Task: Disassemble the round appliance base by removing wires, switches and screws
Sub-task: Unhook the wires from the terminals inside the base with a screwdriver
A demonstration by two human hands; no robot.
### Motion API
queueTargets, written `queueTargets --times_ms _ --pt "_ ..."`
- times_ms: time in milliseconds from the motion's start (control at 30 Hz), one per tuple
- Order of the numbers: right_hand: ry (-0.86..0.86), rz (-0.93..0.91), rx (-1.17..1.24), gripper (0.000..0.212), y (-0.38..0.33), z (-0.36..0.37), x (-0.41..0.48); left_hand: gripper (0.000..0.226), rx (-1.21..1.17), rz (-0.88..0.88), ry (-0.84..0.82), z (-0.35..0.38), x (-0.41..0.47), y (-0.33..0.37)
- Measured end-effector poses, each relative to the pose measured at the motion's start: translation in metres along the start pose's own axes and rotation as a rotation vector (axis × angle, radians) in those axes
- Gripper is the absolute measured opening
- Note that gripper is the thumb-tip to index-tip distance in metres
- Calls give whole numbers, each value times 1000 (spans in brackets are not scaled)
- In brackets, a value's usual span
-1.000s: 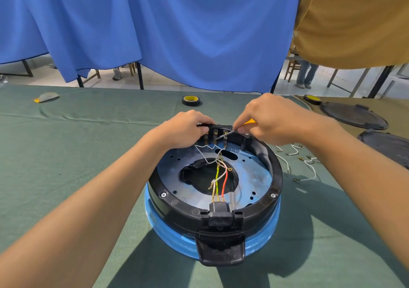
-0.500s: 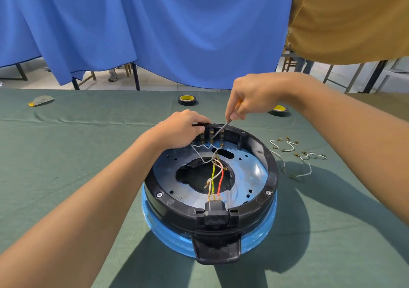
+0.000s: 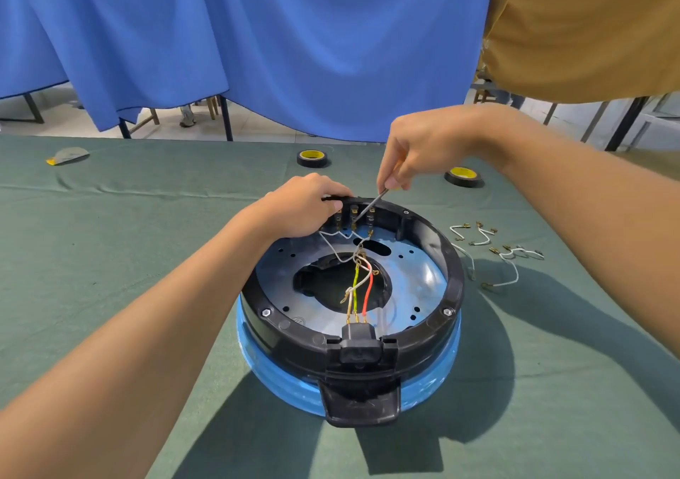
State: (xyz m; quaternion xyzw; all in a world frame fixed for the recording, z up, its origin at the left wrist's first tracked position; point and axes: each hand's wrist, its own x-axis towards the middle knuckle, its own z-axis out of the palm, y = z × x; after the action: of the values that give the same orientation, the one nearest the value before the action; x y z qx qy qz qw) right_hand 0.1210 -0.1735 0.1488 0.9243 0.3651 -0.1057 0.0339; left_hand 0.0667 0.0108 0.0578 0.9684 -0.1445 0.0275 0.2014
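- A green cloth covers the table (image 3: 110, 258), and a blue curtain (image 3: 257, 37) hangs along its far edge at 12 o'clock, with a tan cloth (image 3: 588, 29) beside it at 1 o'clock.
- The round appliance base (image 3: 351, 294) sits in the middle of the table in front of me, black rim up, on a blue ring, its plug socket (image 3: 358, 346) facing me at 6 o'clock.
- Bare cloth lies open at 9 o'clock of the base and in front of it; the table's far edge is well behind the base.
- At 3 o'clock of the base, loose white wires (image 3: 504, 258) with brass ends lie scattered on the cloth, close to the rim.
- Two tape rolls rest near the far edge: one (image 3: 312, 157) at 12 o'clock, the other (image 3: 463, 176) at 1 o'clock. A small grey scrap (image 3: 68, 155) lies far off at 10 o'clock.
- My left hand (image 3: 305, 206) reaches in from 7 o'clock, fingers curled over and gripping the base's far rim beside the terminal block (image 3: 355, 217).
- My right hand (image 3: 423, 151) comes in from 3 o'clock, raised above the rim, wrist bent down, fingers pinched on a thin screwdriver (image 3: 369, 206).
- The shaft slants down and left; its tip meets the terminals at the rim's 12 o'clock.
- Inside the base, white, yellow-green and red wires (image 3: 358, 287) run from the socket across the centre hole towards the terminals.
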Motion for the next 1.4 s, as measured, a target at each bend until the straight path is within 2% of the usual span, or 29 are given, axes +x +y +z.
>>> queueTargets --times_ms 200,333,633,733,867,1033,1133,1267,1400 --pt "-121 35 53 14 2 -14 19 32 1 3 3 0 0 -1" --pt "-141 52 56 11 0 -18 23 33 -1 4 5 0 1 -1" --pt "118 -3 125 17 7 22 -13 33 -3 -10 6 -1 1 -1" --pt "151 -10 122 17 6 29 -17 33 -3 -12 5 -1 0 1" --pt "88 -20 123 18 8 19 -13 33 -10 -9 5 0 0 1" --pt "-43 -21 289 19 11 12 -2 33 -9 -6 11 0 2 -1" --pt "-71 -35 231 18 4 14 5 33 -3 -5 16 1 3 -3" --pt "-2 -43 135 18 -5 13 -2 32 -10 2 18 0 3 -5" --pt "158 1 95 14 -12 30 -26 31 -36 3 29 0 2 -6"
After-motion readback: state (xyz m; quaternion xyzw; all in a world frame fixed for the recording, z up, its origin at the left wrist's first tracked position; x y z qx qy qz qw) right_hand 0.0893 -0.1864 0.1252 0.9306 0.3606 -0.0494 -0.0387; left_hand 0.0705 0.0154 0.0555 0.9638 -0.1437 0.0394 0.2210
